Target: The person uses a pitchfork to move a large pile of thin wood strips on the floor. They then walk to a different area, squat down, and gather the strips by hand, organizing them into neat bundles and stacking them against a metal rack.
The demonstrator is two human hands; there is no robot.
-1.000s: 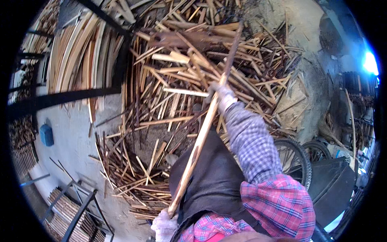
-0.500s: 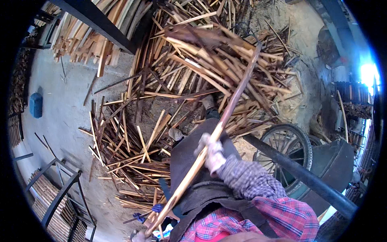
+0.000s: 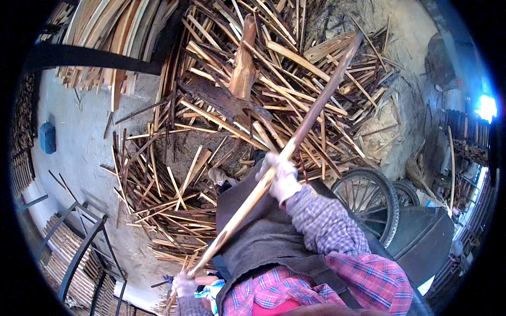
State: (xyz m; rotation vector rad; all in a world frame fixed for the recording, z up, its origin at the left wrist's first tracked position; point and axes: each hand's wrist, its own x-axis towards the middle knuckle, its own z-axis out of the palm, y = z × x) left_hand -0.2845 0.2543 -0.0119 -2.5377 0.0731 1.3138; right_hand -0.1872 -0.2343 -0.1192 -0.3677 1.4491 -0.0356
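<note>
Long pole slanting, dark tip pointing beyond the big wheel, pale end left of the big wheel, left grip and right grip both holding the pole

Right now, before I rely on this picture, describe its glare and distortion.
Head view: blue-white glare washes out the right edge; head view: stacked boards bow at upper left, corners go black; head view: the long pole reads clearly.
</note>
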